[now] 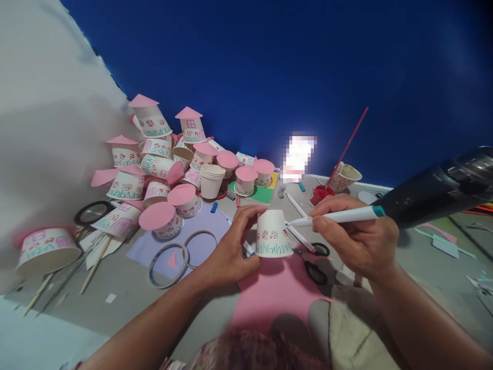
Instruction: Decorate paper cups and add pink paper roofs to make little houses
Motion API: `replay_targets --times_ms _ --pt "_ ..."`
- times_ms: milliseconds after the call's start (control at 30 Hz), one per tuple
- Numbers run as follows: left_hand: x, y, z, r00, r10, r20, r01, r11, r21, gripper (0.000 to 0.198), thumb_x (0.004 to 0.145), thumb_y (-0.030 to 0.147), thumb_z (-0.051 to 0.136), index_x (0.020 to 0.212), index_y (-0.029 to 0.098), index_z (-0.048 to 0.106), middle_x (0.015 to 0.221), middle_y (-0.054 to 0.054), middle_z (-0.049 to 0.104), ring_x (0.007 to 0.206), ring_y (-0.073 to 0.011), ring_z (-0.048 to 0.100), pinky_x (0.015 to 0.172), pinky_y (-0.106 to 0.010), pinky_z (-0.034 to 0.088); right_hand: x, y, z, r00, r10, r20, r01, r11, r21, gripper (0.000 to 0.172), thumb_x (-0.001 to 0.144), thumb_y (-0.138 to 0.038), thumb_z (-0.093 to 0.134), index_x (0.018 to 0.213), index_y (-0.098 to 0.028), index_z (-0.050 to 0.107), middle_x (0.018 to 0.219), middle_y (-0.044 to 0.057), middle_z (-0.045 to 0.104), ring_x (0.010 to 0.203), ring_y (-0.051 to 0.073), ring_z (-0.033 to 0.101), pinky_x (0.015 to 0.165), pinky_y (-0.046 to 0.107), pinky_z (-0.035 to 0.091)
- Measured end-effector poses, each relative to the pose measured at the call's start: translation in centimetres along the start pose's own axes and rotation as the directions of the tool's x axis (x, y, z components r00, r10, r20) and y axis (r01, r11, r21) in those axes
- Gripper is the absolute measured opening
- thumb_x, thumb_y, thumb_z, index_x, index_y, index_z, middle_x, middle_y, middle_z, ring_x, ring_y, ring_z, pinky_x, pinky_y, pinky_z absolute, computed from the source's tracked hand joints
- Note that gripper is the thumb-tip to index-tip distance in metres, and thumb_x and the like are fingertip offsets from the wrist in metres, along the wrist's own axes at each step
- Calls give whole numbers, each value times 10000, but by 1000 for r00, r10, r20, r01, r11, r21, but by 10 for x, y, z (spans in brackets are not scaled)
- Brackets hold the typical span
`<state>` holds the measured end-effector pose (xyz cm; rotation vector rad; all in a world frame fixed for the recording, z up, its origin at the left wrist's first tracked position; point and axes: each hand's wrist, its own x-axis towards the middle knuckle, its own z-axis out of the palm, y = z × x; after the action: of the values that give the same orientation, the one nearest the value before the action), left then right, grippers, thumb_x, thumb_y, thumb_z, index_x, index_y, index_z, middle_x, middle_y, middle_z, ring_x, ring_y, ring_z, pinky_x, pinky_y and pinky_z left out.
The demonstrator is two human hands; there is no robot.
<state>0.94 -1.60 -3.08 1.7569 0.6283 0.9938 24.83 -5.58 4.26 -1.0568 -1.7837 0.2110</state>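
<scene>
My left hand [234, 246] is closed round an upside-down white paper cup [272, 234] with red flowers and green grass drawn along its rim. My right hand [354, 236] pinches a white marker with a teal end [339, 216]. The marker's tip touches the cup's upper right side. Both hands hover over a pink paper sheet [269, 293] lying on the grey floor.
A heap of decorated cups with pink cone roofs [162, 159] lies at the left by a stack of plain cups [211, 180]. Black scissors [314, 264], two tape rings [181, 254], a red paint pot [321, 194] and a black tool [435, 190] surround the hands.
</scene>
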Motion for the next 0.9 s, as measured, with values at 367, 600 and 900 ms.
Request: replay_targets --times_ms 367,600,900 --pt "-1 -2 4 991 -130 12 127 938 -322 814 650 6 673 1358 320 425 1318 -70 604 1112 -209 659 822 -280 536 11 17 -1 951 113 289 -117 993 -5 558 775 -443 903 1251 -236 698 1145 73 800 761 185 713 654 298 570" --pt "-1 0 1 995 -89 36 96 949 -300 802 726 128 794 1412 329 429 1463 -101 537 1307 -289 608 1034 -422 541 8 22 5 913 48 404 -1 993 -115 730 715 -455 938 1346 -232 647 1172 95 792 848 225 711 721 332 566" --pt "0 -1 -9 999 -29 24 27 997 69 903 683 44 751 1490 353 489 1499 -82 482 1426 -334 492 1227 -542 413 6 23 5 909 17 416 33 993 -113 818 731 -443 934 1450 -262 587 1321 124 750 1027 291 744 775 390 612"
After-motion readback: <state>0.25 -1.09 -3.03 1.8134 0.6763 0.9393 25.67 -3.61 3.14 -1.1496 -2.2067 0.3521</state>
